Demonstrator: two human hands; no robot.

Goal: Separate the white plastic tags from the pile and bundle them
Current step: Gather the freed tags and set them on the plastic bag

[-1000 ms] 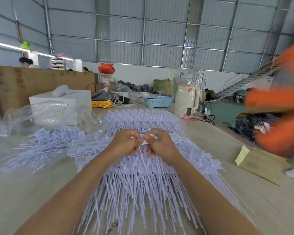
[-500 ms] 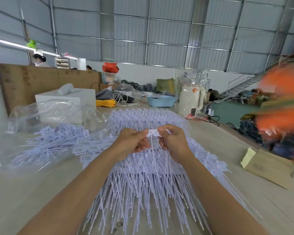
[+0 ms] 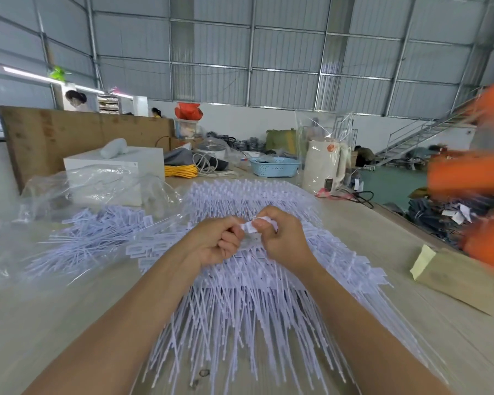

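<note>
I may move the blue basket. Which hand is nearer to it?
Right. The right hand sits below the blue basket, slightly nearer; the left hand lies further left.

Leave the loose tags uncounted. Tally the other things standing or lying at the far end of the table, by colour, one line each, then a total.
White: 2, the box and the kettle
Blue: 1, the basket
Yellow: 1, the coil of cord
Total: 4
Both hands pinch one tag: left hand, right hand.
</note>
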